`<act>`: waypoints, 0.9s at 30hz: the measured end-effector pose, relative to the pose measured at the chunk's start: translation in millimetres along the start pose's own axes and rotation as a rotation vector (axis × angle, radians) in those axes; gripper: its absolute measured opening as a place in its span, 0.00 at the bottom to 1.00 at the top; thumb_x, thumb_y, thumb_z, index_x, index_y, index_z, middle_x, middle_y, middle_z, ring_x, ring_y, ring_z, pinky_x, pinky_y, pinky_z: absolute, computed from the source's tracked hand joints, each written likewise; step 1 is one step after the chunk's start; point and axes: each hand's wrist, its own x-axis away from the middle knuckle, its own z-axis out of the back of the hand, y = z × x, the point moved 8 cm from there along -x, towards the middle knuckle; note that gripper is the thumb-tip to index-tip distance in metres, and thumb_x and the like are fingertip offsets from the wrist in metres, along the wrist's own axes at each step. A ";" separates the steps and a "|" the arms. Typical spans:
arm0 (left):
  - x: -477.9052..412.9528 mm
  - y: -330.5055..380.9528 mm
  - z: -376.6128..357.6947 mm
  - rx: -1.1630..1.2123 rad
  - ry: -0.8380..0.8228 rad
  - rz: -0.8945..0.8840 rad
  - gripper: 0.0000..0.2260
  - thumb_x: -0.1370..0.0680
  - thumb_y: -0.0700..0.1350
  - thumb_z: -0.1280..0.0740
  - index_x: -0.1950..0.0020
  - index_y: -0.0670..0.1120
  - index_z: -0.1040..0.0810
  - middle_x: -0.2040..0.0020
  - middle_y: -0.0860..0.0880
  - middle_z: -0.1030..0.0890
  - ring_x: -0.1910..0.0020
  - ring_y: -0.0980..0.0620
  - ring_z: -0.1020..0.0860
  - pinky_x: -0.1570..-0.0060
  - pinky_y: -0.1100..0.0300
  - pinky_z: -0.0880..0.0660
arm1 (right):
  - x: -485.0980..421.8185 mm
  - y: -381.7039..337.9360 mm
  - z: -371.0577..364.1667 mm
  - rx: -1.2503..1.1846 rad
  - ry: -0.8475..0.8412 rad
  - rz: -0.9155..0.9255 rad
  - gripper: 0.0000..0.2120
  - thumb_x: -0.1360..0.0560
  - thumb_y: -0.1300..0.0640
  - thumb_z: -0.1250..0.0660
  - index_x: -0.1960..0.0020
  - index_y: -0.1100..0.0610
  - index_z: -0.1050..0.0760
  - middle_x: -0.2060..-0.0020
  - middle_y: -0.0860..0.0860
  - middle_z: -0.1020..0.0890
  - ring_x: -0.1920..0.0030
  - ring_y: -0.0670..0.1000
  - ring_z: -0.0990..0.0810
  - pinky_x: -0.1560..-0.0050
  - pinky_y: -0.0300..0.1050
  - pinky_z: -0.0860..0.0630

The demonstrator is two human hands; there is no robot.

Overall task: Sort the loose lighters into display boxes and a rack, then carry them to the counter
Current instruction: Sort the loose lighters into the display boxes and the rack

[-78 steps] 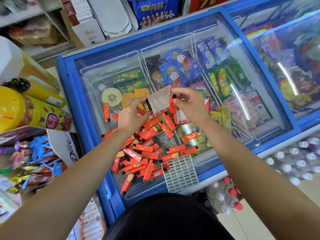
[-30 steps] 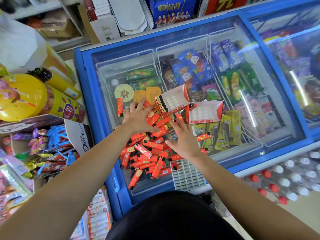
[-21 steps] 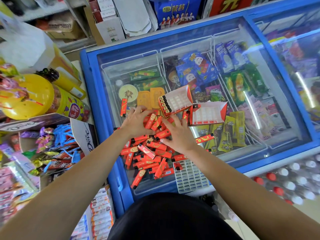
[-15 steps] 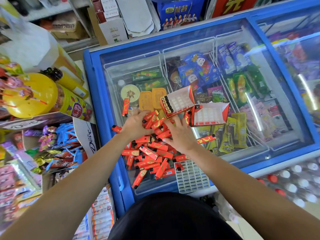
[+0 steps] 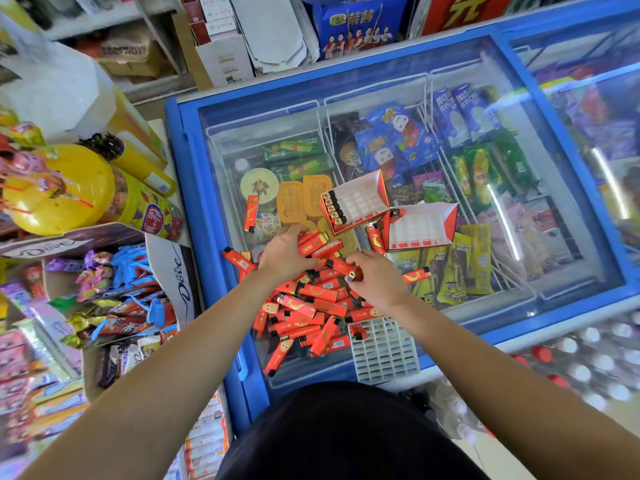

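A heap of red lighters (image 5: 304,313) lies on the glass lid of a blue freezer (image 5: 194,174). My left hand (image 5: 285,252) is closed around a bunch of lighters (image 5: 317,243) at the heap's far edge. My right hand (image 5: 377,277) pinches one red lighter (image 5: 343,266) beside it. Two red display boxes stand just beyond: the left box (image 5: 356,199) holds one row of lighters, the right box (image 5: 420,225) shows bare white slots. A white plastic rack (image 5: 384,355) lies at the lid's near edge with one lighter (image 5: 357,331) in it.
A single lighter (image 5: 251,208) lies apart at the left of the lid. Left of the freezer stand a sweets display (image 5: 114,306) and yellow jars (image 5: 59,188). Bottle caps (image 5: 588,355) show at the lower right. Cartons line the back wall.
Both hands left the display boxes, dropped flat onto the heap, then closed. The left hand has gathered a bunch of lighters and the right has picked one up.
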 end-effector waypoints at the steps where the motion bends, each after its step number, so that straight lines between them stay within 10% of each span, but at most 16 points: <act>1: -0.4 1.4 -0.9 -0.003 -0.004 -0.008 0.33 0.32 0.55 0.21 0.30 0.48 0.27 0.38 0.46 0.25 0.41 0.46 0.24 0.43 0.52 0.24 | 1.1 3.5 1.9 -0.052 0.018 -0.024 0.16 0.26 0.54 0.27 0.39 0.53 0.21 0.45 0.49 0.19 0.46 0.53 0.20 0.46 0.47 0.23; 8: 1.4 6.2 -2.1 -0.004 0.017 -0.081 0.14 0.29 0.52 0.23 0.49 0.47 0.21 0.56 0.49 0.20 0.57 0.49 0.21 0.55 0.51 0.21 | 19.0 31.7 5.7 -0.429 0.064 -0.232 0.12 0.27 0.58 0.24 0.44 0.57 0.20 0.52 0.49 0.17 0.52 0.48 0.18 0.45 0.45 0.20; 22: 21.5 16.2 2.5 0.104 0.087 -0.137 0.14 0.26 0.48 0.25 0.41 0.53 0.17 0.60 0.57 0.19 0.63 0.58 0.20 0.61 0.58 0.21 | 43.0 41.1 38.9 -0.593 0.251 -0.218 0.06 0.23 0.52 0.30 0.52 0.55 0.20 0.58 0.51 0.20 0.66 0.50 0.24 0.65 0.33 0.32; 27: 41.9 3.3 -3.3 0.506 0.022 0.038 0.10 0.24 0.45 0.26 0.43 0.49 0.16 0.63 0.47 0.17 0.67 0.52 0.18 0.64 0.56 0.18 | 25.1 34.3 67.2 -0.618 0.278 -0.155 0.07 0.22 0.59 0.34 0.47 0.59 0.20 0.61 0.55 0.20 0.73 0.42 0.30 0.71 0.32 0.37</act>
